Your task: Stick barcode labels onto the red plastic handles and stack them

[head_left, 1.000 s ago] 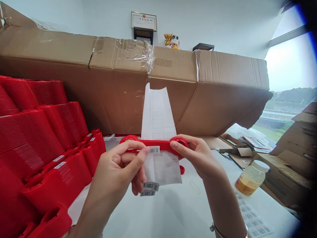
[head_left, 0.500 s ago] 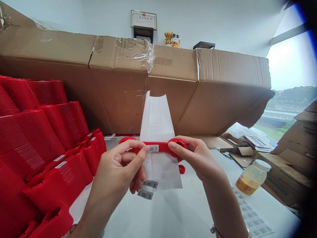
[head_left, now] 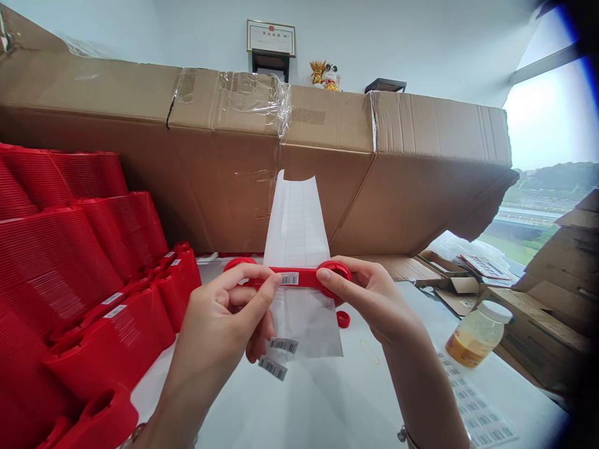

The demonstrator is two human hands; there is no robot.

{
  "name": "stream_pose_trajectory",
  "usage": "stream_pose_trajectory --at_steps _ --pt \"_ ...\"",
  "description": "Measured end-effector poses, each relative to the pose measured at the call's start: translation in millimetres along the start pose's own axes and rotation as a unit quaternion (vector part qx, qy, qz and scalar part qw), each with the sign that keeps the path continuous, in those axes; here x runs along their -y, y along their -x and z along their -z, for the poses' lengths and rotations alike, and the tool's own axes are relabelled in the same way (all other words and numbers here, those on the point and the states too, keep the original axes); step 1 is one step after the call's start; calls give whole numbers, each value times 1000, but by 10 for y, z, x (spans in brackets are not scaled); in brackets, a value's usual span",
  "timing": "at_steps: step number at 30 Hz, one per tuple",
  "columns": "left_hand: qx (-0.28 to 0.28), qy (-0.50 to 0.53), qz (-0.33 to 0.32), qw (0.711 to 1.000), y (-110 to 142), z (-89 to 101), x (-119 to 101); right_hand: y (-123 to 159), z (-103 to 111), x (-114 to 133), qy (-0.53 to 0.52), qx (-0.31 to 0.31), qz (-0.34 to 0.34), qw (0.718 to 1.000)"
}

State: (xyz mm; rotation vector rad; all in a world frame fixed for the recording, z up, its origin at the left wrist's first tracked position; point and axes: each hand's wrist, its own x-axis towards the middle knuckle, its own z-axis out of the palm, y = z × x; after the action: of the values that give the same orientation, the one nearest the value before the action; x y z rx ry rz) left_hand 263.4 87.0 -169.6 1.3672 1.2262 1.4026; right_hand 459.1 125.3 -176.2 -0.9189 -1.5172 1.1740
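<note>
A red plastic piece (head_left: 309,277), a flat bar with a round ring at each end, is held level above the white table. My right hand (head_left: 374,296) grips its right ring between thumb and fingers. At the bar's middle, the thumb and forefinger of my left hand (head_left: 231,308) pinch the left end of a white barcode sticker (head_left: 290,279), which lies against the bar. Two more barcode stickers, an upper one (head_left: 284,345) and a lower one (head_left: 272,368), hang from the lower fingers of my left hand. Behind the bar stands a white backing sheet (head_left: 297,224).
Stacked red plastic pieces (head_left: 60,262) fill the left side. A large cardboard box (head_left: 224,181) blocks the back. On the right are a jar (head_left: 480,333) and a barcode sticker sheet (head_left: 477,399). A small red ring (head_left: 343,319) and a rubber band (head_left: 369,352) lie near my right hand.
Both hands and the red piece have shifted very slightly left. The lower hanging sticker tilts more steeply. Both grips look the same.
</note>
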Motion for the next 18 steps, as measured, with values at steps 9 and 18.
stream_pose_trajectory --at_steps 9,18 --pt "-45 -48 -12 998 85 -79 -66 64 -57 12 11 -11 23 1000" --pt "-86 -68 -21 994 -36 -4 101 127 -126 43 14 -44 32 998"
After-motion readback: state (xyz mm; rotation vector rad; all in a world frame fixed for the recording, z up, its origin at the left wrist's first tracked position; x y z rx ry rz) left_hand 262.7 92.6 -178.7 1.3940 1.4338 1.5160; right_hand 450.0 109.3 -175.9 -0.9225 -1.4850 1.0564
